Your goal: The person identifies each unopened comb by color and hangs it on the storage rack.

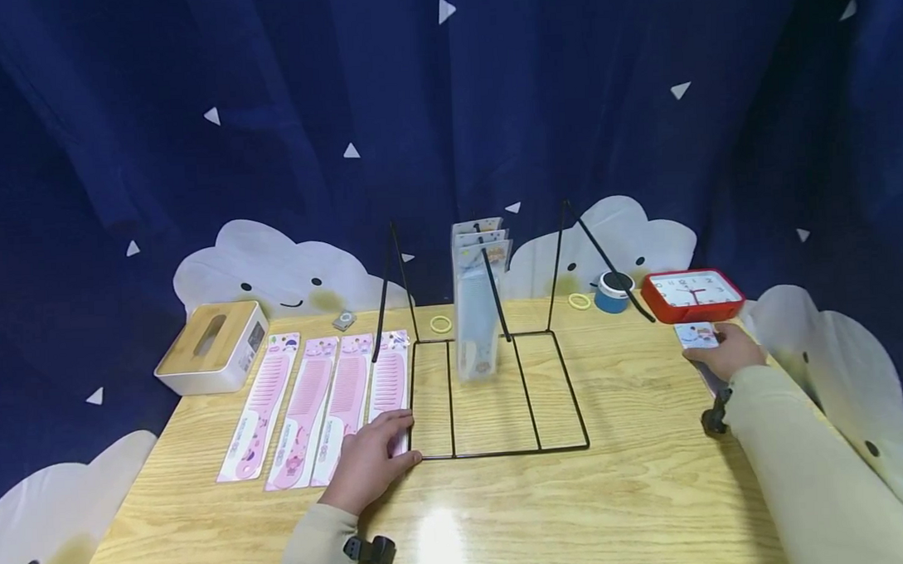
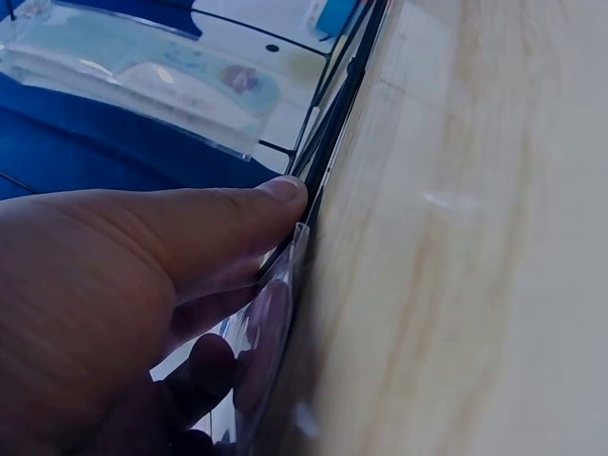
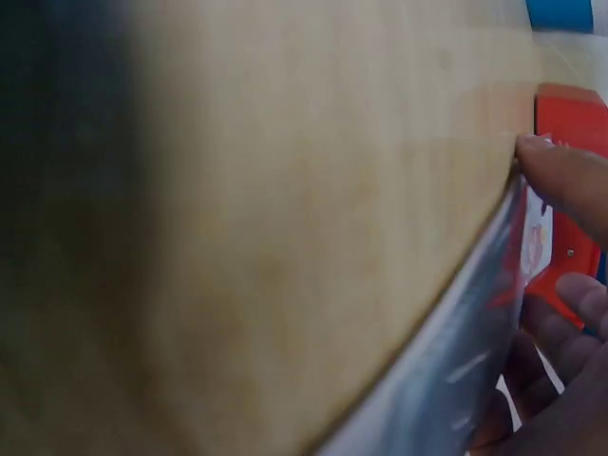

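Observation:
My left hand (image 1: 371,459) holds the front left corner of a black wire rack (image 1: 502,454); in the left wrist view its thumb (image 2: 228,214) presses the wire. Under that hand lies a pink packaged comb (image 1: 389,375), partly hidden. Several pale blue packaged combs (image 1: 477,314) hang from the rack's middle hook. At the far right my right hand (image 1: 726,355) pinches a clear packet with a printed card (image 1: 696,335), just in front of a red clock (image 1: 692,294). In the right wrist view the packet (image 3: 446,332) slants up from the table; its contents are unclear.
More pink packaged combs (image 1: 325,411) lie left of the rack. A tissue box (image 1: 213,348) stands behind them. Along the back are a small grey gadget (image 1: 344,320), two yellow rings (image 1: 441,325) and a blue round speaker (image 1: 613,293). The rack's side hooks (image 1: 607,260) slope forward.

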`<action>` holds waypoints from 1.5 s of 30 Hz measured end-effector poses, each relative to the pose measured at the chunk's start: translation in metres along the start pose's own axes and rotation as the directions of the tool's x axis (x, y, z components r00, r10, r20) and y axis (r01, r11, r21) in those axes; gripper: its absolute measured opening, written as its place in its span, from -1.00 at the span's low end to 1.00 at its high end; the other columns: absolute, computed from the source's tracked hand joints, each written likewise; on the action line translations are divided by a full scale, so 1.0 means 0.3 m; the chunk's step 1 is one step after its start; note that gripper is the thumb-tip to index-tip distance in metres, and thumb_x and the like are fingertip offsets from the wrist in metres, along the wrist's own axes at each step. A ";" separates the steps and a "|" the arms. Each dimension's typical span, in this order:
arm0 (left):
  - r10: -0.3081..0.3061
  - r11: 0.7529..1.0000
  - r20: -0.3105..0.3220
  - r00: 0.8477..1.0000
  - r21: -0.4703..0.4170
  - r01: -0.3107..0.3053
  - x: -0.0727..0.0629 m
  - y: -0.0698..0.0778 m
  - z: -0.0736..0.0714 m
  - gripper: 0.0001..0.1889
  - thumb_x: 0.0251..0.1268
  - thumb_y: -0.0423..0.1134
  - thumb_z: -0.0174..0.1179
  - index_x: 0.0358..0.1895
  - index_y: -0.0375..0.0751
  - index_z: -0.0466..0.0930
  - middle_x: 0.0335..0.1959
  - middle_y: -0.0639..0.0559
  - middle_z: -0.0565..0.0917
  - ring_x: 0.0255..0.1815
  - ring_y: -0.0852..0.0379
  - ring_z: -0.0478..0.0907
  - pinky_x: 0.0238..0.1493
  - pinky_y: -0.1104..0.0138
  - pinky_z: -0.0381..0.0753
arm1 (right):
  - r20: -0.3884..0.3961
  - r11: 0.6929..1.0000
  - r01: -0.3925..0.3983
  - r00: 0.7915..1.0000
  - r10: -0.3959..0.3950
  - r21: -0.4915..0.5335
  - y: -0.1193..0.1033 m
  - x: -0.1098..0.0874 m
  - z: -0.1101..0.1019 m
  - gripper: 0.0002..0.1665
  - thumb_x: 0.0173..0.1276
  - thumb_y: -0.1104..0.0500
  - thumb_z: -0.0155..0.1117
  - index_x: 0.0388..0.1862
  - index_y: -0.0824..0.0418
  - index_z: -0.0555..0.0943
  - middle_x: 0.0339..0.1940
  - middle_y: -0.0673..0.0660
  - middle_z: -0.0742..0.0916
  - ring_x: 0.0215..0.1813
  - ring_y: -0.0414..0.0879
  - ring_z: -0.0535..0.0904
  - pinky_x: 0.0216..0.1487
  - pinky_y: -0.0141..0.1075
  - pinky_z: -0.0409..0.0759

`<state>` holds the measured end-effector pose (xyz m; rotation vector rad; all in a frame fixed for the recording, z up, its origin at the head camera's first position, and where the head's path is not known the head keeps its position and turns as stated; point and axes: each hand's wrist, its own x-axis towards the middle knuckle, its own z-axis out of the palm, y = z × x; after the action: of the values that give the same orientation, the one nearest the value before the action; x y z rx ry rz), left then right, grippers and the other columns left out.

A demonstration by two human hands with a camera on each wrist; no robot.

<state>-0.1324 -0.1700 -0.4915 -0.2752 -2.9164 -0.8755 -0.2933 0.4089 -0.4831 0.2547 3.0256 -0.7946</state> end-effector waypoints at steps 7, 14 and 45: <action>-0.001 1.000 0.003 1.000 -0.009 0.001 -0.002 0.002 0.003 -0.45 0.11 -0.10 0.48 0.19 -0.18 0.65 0.29 0.05 0.59 0.29 -0.04 0.53 0.00 0.02 0.38 | 0.069 0.999 -0.041 0.997 0.043 -0.020 -0.030 -0.004 -0.025 -0.08 0.20 -0.01 0.40 0.19 0.72 0.32 0.14 0.66 0.49 0.06 0.45 0.46 0.11 0.15 0.44; 0.004 1.000 -0.004 1.000 -0.006 -0.004 0.002 0.001 0.006 -0.46 0.13 -0.10 0.47 0.20 -0.17 0.64 0.30 0.05 0.59 0.29 -0.05 0.53 0.00 0.02 0.38 | -0.012 0.999 -0.039 0.999 0.039 0.035 -0.084 -0.022 -0.015 -0.44 0.41 0.07 0.20 0.07 0.60 0.52 0.04 0.55 0.61 -0.07 0.33 0.51 -0.06 0.03 0.48; -0.003 1.000 -0.001 1.000 -0.014 0.003 0.000 0.003 0.000 -0.44 0.13 -0.10 0.48 0.22 -0.18 0.63 0.31 0.04 0.57 0.30 -0.05 0.52 0.03 0.00 0.38 | -0.288 0.386 0.637 0.698 -0.656 0.667 -1.010 -0.730 -0.100 -0.91 0.28 0.45 0.37 -0.25 0.35 0.66 -0.33 0.16 0.74 -0.51 -0.16 0.59 -0.46 -0.33 0.63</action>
<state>-0.1323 -0.1691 -0.4910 -0.2709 -2.9121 -0.8969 -0.1237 0.1294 -0.2994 -1.0517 2.4964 -2.0184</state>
